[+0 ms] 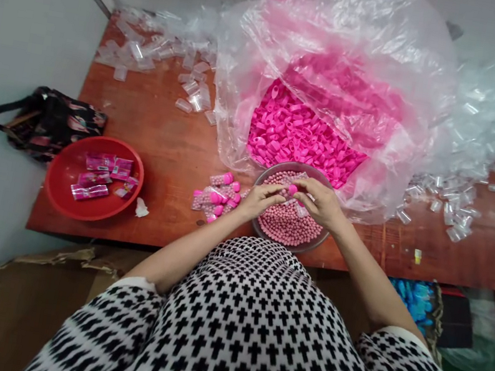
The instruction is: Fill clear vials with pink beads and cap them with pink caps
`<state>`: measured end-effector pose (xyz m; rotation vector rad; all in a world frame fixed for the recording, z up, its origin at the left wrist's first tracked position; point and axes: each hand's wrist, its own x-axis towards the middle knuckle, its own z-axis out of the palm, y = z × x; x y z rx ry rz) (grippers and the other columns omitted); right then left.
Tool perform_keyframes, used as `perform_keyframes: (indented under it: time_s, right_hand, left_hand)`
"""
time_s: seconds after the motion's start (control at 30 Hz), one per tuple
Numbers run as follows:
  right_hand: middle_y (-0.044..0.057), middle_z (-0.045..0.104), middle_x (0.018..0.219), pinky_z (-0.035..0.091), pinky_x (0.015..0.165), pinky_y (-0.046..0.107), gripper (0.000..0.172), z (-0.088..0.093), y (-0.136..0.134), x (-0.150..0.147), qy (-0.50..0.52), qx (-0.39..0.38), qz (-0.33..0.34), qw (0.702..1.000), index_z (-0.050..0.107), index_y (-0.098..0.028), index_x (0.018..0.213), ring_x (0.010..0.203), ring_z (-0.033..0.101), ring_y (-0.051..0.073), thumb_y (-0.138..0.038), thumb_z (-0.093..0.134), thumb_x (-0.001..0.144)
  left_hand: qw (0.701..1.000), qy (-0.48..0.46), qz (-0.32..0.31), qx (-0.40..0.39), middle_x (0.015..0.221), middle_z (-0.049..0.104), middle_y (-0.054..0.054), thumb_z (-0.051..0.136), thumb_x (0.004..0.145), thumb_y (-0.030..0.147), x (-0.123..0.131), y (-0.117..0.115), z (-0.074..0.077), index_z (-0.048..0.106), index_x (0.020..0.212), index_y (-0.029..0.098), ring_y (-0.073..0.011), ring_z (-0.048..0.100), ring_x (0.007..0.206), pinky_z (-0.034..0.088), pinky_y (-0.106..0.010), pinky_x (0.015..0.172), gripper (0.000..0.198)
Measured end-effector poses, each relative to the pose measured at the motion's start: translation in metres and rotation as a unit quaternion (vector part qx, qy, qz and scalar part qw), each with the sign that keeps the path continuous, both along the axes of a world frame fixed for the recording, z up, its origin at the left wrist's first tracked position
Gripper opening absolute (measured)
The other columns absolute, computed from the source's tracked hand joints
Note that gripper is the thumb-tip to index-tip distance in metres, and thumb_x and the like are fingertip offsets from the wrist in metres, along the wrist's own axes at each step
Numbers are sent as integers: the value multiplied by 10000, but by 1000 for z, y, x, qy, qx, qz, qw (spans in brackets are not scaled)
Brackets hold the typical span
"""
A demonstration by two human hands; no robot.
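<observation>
Over a grey bowl (pixel 325 236) of round pink beads (pixel 286 225), my two hands meet around one small tube with a bright pink cap (pixel 293 190). My left hand (pixel 260 201) pinches the clear tube body, which seems to hold beads. The fingers of my right hand (pixel 324 205) are closed at the cap. A few clear tubes (pixel 300 209) lie on the beads below, partly hidden by my right fingers. Just left of the bowl is a pile of capped, bead-filled tubes (pixel 221 197).
Behind the bowl, a large clear plastic bag (pixel 233 126) holds many pink caps (pixel 303 135). Loose clear tubes lie at back left (pixel 196 94) and right (pixel 457 208). A red bowl (pixel 57 188) with pink packets and a floral bag (pixel 44 120) sit at the left.
</observation>
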<state>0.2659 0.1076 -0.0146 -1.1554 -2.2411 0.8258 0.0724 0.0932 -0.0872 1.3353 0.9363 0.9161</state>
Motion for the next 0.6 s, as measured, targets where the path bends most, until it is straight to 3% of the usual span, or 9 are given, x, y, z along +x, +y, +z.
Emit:
perform_keyframes:
  time_s: [0.17, 0.43, 0.5, 0.6]
  right_hand:
    - [93, 642, 967, 463, 841, 368, 270, -9, -10, -5, -27, 39, 4, 999, 581, -203, 1103, 912, 586, 206, -347, 436, 925]
    - [88, 580, 812, 479, 722, 338, 270, -5, -32, -11, -74, 71, -18, 995, 590, -181, 1061, 783, 548, 204, -319, 396, 934]
    - [99, 590, 813, 486, 720, 349, 289, -7, -34, -13, -68, 63, -31, 995, 602, -169, 1067, 780, 555, 210, -323, 401, 928]
    - [102, 632, 881, 490, 797, 379, 296, -6, -32, -15, -8, 2, -65, 998, 628, -198, 1072, 856, 582, 218, -370, 457, 901]
  left_hand:
    - [999, 16, 2, 28, 1092, 691, -67, 632, 786, 370, -2, -4, 4, 681, 1086, 163, -211, 636, 1004, 470, -341, 924, 367]
    - [995, 34, -31, 85, 1025, 718, -50, 638, 787, 370, -7, -3, 19, 723, 1002, 189, -201, 659, 968, 479, -300, 906, 294]
    - [997, 25, -28, 73, 1002, 723, -49, 644, 780, 376, -5, -4, 18, 730, 983, 188, -199, 664, 943, 488, -298, 886, 289]
    - [1000, -27, 0, -10, 997, 720, -52, 667, 750, 415, 1, -9, 15, 716, 1012, 170, -196, 668, 885, 520, -305, 817, 362]
